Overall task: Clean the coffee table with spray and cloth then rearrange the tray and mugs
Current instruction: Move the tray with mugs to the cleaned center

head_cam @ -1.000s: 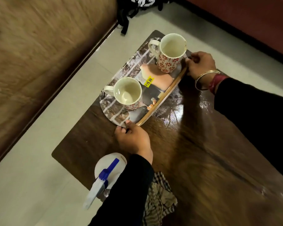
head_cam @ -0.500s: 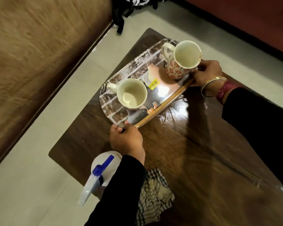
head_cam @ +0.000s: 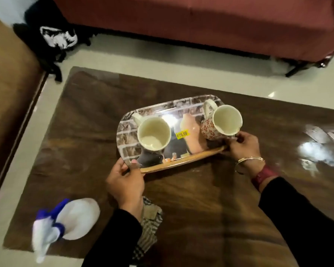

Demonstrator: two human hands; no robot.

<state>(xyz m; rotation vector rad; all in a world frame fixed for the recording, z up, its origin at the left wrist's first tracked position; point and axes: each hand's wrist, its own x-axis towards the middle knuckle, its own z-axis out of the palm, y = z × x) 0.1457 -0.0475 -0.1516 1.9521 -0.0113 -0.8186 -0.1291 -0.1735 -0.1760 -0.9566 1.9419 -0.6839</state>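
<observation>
A shiny printed tray point(head_cam: 127, 139) with a yellow price sticker is over the middle of the dark wooden coffee table point(head_cam: 191, 199). My left hand point(head_cam: 126, 182) grips its near left corner and my right hand point(head_cam: 243, 143) grips its right end. Two cream mugs ride on it: one upright on the left point(head_cam: 154, 134), and a red-flowered one point(head_cam: 223, 122) on the right that looks tilted. A white spray bottle with a blue trigger point(head_cam: 69, 216) stands at the table's near left corner. A checked cloth point(head_cam: 148, 228) lies beside it, partly under my left sleeve.
A red sofa point(head_cam: 201, 22) runs along the far side, with a strip of pale floor between it and the table. A wooden surface point(head_cam: 10, 97) flanks the left. A black-and-white bag point(head_cam: 56, 37) lies on the floor at the far left.
Both hands have carried the tray from the table's far left corner toward its middle and turned it. The view has swung round, showing the sofa.
</observation>
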